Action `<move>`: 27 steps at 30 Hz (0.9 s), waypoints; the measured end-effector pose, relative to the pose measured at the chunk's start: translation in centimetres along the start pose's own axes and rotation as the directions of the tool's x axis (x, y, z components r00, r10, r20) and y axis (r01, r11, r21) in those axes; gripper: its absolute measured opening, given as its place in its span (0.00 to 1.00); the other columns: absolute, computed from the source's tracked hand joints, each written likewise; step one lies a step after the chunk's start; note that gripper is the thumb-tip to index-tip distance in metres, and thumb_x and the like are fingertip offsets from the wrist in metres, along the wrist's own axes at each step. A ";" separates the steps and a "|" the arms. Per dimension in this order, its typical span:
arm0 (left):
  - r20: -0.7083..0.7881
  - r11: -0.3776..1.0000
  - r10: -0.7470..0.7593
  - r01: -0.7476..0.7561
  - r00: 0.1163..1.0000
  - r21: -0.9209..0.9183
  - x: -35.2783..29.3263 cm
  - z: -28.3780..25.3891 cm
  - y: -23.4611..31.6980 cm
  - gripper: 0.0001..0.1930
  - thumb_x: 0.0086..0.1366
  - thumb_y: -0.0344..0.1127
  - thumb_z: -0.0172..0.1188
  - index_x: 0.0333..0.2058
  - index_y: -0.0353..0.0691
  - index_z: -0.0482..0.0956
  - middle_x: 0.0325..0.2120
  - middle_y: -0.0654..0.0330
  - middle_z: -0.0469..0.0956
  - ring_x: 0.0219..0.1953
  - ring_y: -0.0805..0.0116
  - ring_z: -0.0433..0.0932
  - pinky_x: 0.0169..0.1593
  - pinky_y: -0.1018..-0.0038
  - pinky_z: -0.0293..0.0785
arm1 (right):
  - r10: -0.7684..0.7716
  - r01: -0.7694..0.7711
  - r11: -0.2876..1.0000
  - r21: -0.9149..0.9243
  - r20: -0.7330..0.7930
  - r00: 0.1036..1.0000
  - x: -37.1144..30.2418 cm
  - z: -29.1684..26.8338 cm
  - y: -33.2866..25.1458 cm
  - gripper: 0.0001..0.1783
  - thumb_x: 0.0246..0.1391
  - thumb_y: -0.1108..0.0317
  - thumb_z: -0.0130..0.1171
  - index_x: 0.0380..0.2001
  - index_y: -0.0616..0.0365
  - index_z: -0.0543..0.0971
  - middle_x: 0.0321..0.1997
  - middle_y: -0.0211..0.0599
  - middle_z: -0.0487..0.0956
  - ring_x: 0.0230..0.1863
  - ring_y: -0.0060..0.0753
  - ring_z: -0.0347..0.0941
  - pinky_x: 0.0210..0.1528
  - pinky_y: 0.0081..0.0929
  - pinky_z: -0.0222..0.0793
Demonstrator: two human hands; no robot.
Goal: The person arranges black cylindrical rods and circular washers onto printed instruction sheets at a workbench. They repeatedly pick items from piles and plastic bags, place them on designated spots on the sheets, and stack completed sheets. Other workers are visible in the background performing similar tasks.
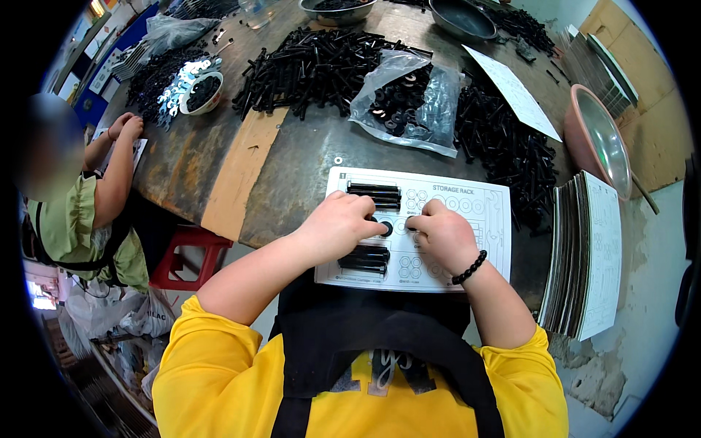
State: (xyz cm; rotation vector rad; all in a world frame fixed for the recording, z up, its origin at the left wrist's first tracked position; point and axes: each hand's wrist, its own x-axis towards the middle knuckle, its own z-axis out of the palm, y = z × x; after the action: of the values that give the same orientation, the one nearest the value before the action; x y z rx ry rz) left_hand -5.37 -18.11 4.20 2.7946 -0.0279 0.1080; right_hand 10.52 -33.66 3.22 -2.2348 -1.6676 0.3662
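A white printed card with drawn outlines of hardware lies at the table's front edge. Black bolts sit side by side on its upper left part, and more black bolts on its lower left part. Between these two groups my left hand is closed, thumb and finger at a round black washer on the card. Just to the right, my right hand is closed in a pinch over the card's middle; a small dark piece shows at its fingertips, too covered to name.
Behind the card are a large heap of black bolts and an open clear plastic bag of dark washers. More bolts lie at right, beside a stack of cards and a pink basin. A co-worker sits at left near a small bowl.
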 end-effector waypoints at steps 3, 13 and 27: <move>0.010 0.995 -0.009 0.008 1.000 0.102 0.9 0.9 0.1 0.14 0.51 0.29 0.52 0.36 0.52 0.79 0.29 0.64 0.71 0.37 0.67 0.71 0.44 0.71 0.63 | -0.004 0.004 1.000 -0.004 -0.002 1.000 -0.4 0.0 0.1 0.11 0.42 0.71 0.54 0.31 0.47 0.80 0.30 0.34 0.72 0.31 0.36 0.71 0.32 0.29 0.69; 0.015 0.994 -0.044 0.042 0.999 0.103 0.7 0.6 0.1 0.15 0.52 0.29 0.52 0.38 0.54 0.79 0.29 0.63 0.71 0.37 0.66 0.71 0.46 0.71 0.62 | 0.054 -0.055 0.998 -0.006 -0.088 0.995 -1.1 0.4 -0.2 0.10 0.43 0.71 0.53 0.32 0.50 0.79 0.29 0.36 0.72 0.29 0.39 0.71 0.31 0.32 0.69; -0.213 0.964 -0.241 0.207 0.947 -0.169 1.6 -0.9 -1.6 0.08 0.48 0.28 0.61 0.30 0.41 0.76 0.24 0.58 0.73 0.30 0.58 0.73 0.36 0.68 0.69 | 0.172 -0.070 0.904 0.422 -0.211 0.962 -0.2 -0.9 2.2 0.08 0.45 0.72 0.54 0.32 0.59 0.76 0.30 0.40 0.73 0.30 0.39 0.71 0.34 0.30 0.68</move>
State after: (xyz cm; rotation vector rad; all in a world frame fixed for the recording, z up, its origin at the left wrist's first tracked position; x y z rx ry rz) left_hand -3.81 -16.32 4.60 2.6001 0.3259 0.3606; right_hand 12.76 -34.56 3.17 -1.9766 -1.1966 0.4114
